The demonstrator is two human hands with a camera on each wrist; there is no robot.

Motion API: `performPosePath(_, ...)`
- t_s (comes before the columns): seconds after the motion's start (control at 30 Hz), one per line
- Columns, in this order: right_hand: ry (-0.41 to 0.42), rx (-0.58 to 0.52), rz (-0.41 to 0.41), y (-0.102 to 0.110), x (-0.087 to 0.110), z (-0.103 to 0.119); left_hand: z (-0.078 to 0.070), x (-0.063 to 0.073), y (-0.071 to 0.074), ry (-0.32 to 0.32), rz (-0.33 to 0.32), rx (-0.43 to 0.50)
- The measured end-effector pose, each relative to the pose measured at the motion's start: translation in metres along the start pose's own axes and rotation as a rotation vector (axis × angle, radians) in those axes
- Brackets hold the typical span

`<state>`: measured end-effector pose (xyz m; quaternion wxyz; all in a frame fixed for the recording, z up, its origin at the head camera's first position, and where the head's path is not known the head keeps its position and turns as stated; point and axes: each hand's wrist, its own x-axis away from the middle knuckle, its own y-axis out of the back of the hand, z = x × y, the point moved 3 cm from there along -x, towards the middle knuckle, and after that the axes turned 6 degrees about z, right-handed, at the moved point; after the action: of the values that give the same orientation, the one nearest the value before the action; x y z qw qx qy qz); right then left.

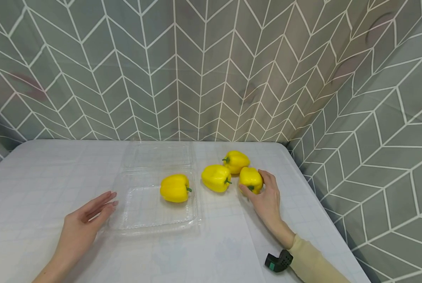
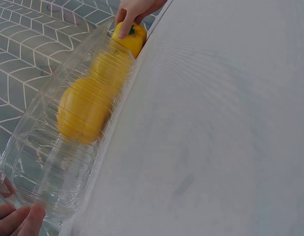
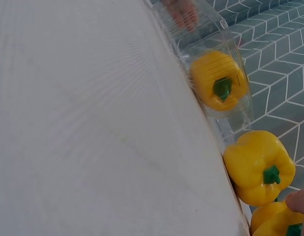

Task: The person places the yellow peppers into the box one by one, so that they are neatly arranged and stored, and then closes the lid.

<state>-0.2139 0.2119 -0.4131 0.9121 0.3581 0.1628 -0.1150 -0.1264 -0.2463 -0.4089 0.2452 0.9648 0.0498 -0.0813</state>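
Yellow peppers (image 1: 216, 178), clear container (image 1: 144, 208): straight-fingered left hand (image 1: 85, 220) beside thin, ribbed plastic, perhaps for steadying, contact unclear; one glossy, lobed pepper (image 1: 175, 188) inside, toward right hand (image 1: 267, 196); two loose peppers (image 1: 236, 162) nearer that hand; rightmost pepper (image 1: 251, 179) pinched there between thumb and fingers, presumably because of smooth, rounded sides.
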Motion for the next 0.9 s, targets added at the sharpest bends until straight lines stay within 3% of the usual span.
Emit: performPosePath(0.9,-0.032,-0.081,-0.012,0.0018,0.0032,-0.0033,0.0002,0.0002,0.0000,0.007,0.001,0.010)
